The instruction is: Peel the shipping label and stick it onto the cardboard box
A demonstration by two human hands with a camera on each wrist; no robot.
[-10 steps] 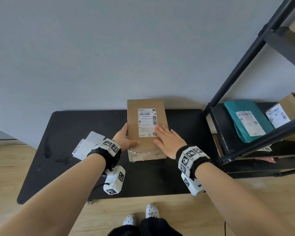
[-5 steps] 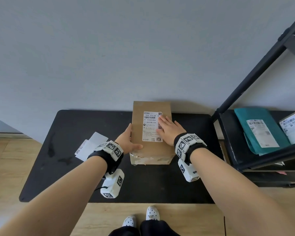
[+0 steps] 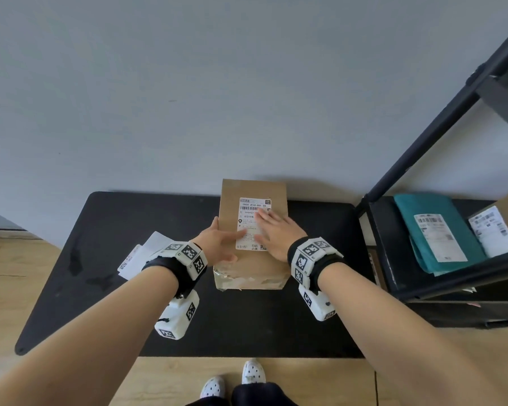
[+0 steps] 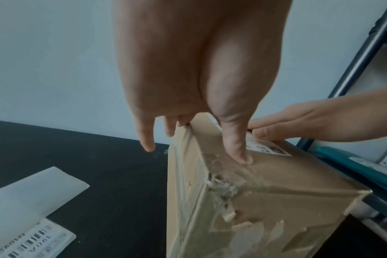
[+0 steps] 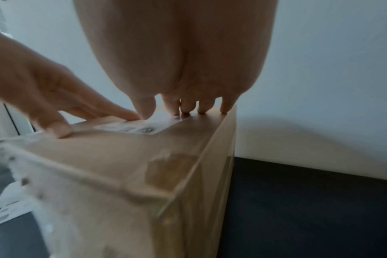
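Observation:
A brown cardboard box (image 3: 276, 266) lies on the black table (image 3: 129, 218), its near end covered in torn tape. The white shipping label (image 3: 248, 212) lies flat on the box's top. My right hand (image 3: 276, 231) is spread flat on the label's right part, with straight fingertips (image 5: 188, 109) pressing near its far edge. My left hand (image 3: 219, 244) sits at the box's left edge. Its thumb (image 4: 237, 151) rests on the top, one finger reaches onto the label's near part, and the other fingers hang straight beside the left wall.
Loose white backing sheets (image 3: 143, 254) and another printed label (image 4: 33, 241) lie on the table to the left of the box. A black shelf frame (image 3: 393, 259) stands on the right, holding a teal mailer (image 3: 434, 230) and another labelled carton (image 3: 496, 227). A wall runs right behind the box.
My right hand has slid from beside the label onto it and up toward its far end. My left hand has stayed at the left edge, with a finger now reaching onto the label.

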